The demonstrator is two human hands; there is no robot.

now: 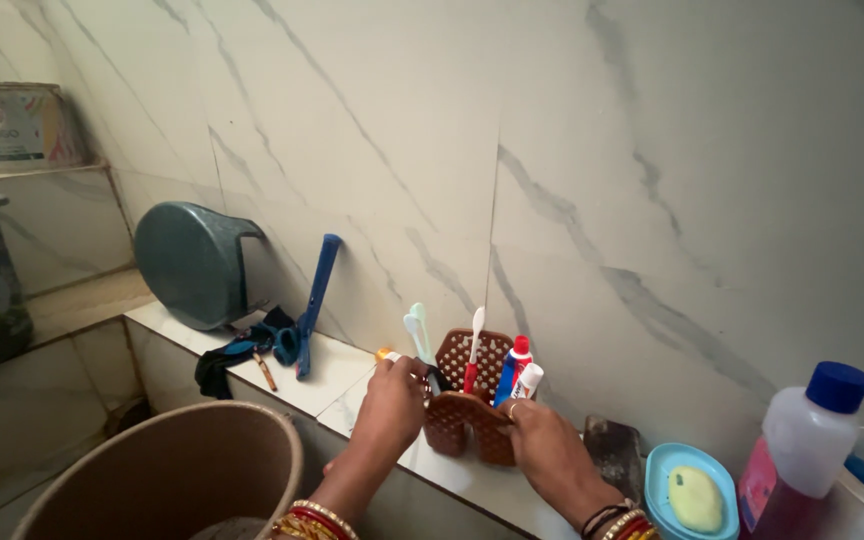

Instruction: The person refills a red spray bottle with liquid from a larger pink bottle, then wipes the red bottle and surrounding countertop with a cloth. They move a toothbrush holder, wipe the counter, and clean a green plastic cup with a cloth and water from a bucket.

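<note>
Both your left hand (390, 405) and right hand (542, 440) clasp the brown perforated toothbrush holder (467, 400) on the tiled ledge (332, 375); keep it upright so the toothbrushes (418, 335) stay in.

The wall (652, 150) and ledge (332, 380) are glossy veined marble tile. The brown perforated holder (467, 415) looks like matt plastic, as do the blue soap dish (662, 465) and translucent bottle (802, 450).
</note>
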